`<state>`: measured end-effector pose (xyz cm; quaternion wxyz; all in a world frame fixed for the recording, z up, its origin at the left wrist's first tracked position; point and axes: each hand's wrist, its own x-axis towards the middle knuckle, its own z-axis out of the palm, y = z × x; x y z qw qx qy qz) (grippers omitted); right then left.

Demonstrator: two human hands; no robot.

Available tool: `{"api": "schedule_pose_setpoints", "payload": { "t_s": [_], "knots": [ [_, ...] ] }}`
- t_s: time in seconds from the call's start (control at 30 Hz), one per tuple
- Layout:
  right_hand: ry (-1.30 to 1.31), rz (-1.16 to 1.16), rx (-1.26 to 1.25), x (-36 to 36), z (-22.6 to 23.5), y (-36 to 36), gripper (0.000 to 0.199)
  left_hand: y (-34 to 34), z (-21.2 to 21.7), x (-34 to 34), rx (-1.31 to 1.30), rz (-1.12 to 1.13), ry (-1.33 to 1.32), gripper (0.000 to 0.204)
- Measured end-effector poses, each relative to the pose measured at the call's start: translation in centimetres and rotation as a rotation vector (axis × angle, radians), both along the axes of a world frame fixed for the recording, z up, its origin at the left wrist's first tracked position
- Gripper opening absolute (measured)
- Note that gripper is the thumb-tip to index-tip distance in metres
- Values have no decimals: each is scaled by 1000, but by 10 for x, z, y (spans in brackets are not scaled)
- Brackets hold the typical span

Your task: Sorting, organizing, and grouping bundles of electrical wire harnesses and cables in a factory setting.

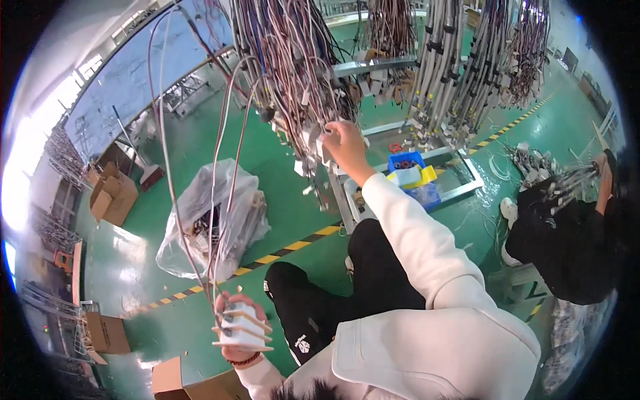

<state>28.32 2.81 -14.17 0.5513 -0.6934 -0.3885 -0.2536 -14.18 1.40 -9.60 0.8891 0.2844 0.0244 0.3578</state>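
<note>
My left hand (pixel 230 340), low and near my left knee, is closed around white block-shaped connectors (pixel 245 325) with thin cream flanges. From them several long brown and grey cables (pixel 167 153) loop up toward the hanging bundle. My right hand (pixel 345 148) reaches forward to the lower end of that wire bundle (pixel 287 60). Its thumb and fingers are bent together at the white connectors (pixel 312 137) hanging there. What the fingertips pinch is too small to make out.
A clear plastic bag (pixel 230 180) of cable parts lies on the green floor, left of the metal rack frame (pixel 467 183). Blue and yellow bins (pixel 408 160) sit by the rack. Cardboard boxes (pixel 115 200) stand at left. Another person (pixel 567 233) sits at right, handling cables.
</note>
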Motion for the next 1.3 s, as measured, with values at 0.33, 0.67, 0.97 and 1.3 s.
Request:
{"api": "schedule_pose_setpoints", "payload": {
  "t_s": [0.33, 0.67, 0.97, 1.3],
  "knots": [
    [106, 394, -61, -15, 1, -14, 23, 13, 1, -14, 302, 206, 132, 95],
    [1074, 875, 354, -107, 54, -157, 22, 29, -29, 24, 291, 284, 179, 69],
    [545, 609, 88, -170, 69, -163, 72, -21, -19, 128, 430, 387, 511, 57],
    [355, 552, 92, -196, 74, -158, 76, -53, 5, 161, 537, 113, 344, 60]
  ]
}}
